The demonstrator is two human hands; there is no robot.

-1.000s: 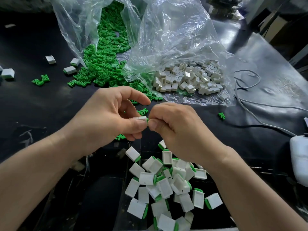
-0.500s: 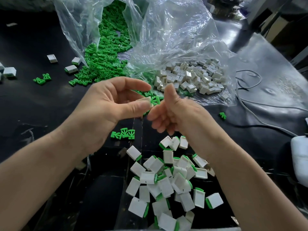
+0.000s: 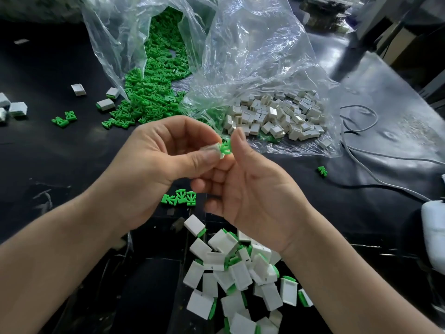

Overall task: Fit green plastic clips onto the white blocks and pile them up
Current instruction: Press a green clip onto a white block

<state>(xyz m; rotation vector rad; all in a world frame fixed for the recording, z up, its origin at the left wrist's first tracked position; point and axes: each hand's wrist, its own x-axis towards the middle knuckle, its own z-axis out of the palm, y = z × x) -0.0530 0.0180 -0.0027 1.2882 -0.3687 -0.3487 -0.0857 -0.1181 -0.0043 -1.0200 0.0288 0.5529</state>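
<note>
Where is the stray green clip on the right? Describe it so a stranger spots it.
Start at the clear bag of white blocks. Past its near right corner, beside the grey cable, lies the stray green clip. It lies alone; other loose clips sit in groups.

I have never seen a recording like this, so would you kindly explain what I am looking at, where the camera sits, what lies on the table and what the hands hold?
There is no machine here. These are a person's two bare hands, filmed by one camera worn on the head, looking forward and down.

The left hand pinches a small white block, which is blurred in this picture. The right hand pinches a green clip against it.

On the black table lie two clear bags. One bag of clips spills green pieces, and the bag of bare blocks lies beside it. Nearest the person is a pile of finished blocks with green showing at their edges. Three loose clips lie just below the hands.
</note>
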